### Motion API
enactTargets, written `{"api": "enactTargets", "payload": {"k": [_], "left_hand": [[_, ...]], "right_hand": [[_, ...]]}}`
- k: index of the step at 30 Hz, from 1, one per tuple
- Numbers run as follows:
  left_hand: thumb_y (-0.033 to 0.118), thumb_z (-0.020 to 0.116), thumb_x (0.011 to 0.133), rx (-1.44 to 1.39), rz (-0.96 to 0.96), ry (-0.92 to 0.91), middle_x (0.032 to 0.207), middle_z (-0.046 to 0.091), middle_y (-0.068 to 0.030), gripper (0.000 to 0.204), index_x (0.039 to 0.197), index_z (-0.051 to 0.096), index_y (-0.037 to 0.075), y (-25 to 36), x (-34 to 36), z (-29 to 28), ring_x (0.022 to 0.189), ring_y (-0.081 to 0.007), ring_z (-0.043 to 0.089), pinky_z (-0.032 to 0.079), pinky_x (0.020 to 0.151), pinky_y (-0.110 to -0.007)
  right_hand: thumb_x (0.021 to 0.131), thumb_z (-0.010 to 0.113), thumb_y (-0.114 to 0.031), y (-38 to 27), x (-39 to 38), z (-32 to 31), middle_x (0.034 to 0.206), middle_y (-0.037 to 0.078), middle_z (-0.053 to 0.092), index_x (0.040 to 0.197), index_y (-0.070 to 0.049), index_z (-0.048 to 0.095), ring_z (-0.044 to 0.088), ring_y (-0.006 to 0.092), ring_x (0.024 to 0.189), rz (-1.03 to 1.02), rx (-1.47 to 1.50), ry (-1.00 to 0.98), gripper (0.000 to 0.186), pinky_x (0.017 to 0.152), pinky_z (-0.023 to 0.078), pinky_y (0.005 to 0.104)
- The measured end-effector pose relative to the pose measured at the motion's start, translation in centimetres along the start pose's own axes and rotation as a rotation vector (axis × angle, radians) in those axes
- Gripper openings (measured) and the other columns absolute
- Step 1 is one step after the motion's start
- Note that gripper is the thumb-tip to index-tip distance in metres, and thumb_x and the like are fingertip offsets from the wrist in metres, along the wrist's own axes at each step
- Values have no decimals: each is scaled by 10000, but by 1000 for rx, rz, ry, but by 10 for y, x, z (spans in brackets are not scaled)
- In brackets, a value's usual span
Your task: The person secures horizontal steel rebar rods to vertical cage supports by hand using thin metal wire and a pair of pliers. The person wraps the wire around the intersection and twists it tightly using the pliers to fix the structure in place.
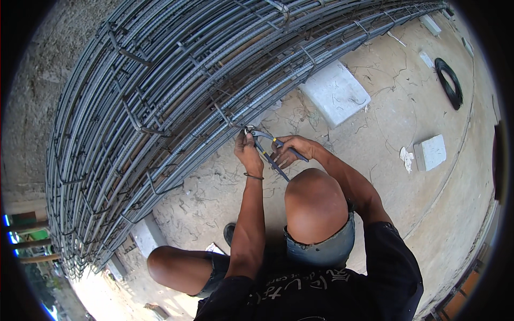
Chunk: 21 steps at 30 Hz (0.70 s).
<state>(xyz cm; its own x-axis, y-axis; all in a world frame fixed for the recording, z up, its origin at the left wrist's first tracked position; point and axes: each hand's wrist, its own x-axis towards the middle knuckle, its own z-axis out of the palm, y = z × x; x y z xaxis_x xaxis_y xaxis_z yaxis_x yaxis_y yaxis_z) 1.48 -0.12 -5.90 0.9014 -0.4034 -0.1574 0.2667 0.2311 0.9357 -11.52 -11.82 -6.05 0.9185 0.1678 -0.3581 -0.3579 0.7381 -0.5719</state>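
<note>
A pair of end-cutting pincers [266, 153] with dark blue handles and yellow bands lies between my hands, its handles spread apart. My right hand [292, 148] has its fingers around the upper handle; the lower handle points down toward my knee. The head of the pincers meets the near edge of a long bundle of steel rebar [176, 85]. There my left hand [249, 150] is pinched close beside the jaws and a bent stirrup. Whatever its fingertips grip is too small to make out.
A pale concrete block [338, 93] sits by the bundle, and a smaller block [431, 152] lies further right. A coil of black wire [448, 83] rests on the concrete floor. Wire scraps litter the ground. My bent knee [316, 206] rises just below the pincers.
</note>
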Motion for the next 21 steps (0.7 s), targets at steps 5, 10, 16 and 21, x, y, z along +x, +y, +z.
{"api": "enactTargets", "payload": {"k": [5,10,16,21], "left_hand": [[-32,478,910,-89,-5,56,979,614,-131,259,1154,505,-113,-2,-2,5,830,-173,593,489,760,-288],[-28,439,919,-157,-61,-2,999,625,-172,274,1173,490,-117,0,-7,12,871,-214,608,473,820,-311],[-14,415,936,-271,-81,-33,1006,618,-182,263,1170,491,-106,-5,-2,8,901,-226,607,472,860,-342],[60,469,941,-351,-174,61,1016,615,-143,252,1153,528,-63,-4,-10,24,932,-204,594,449,883,-317]], "right_hand": [[842,470,-72,-3,0,5,993,221,601,987,-39,492,644,298,837,12,-48,31,150,729,552,414],[882,497,-140,-3,-1,10,844,165,612,1005,-55,479,636,256,748,54,-147,89,151,630,552,390],[902,549,-239,-7,4,24,734,127,632,949,-11,597,616,210,606,84,-523,216,238,555,515,357],[834,591,-203,-9,4,31,699,171,642,791,34,644,629,283,564,-41,-1171,539,247,555,522,383]]}}
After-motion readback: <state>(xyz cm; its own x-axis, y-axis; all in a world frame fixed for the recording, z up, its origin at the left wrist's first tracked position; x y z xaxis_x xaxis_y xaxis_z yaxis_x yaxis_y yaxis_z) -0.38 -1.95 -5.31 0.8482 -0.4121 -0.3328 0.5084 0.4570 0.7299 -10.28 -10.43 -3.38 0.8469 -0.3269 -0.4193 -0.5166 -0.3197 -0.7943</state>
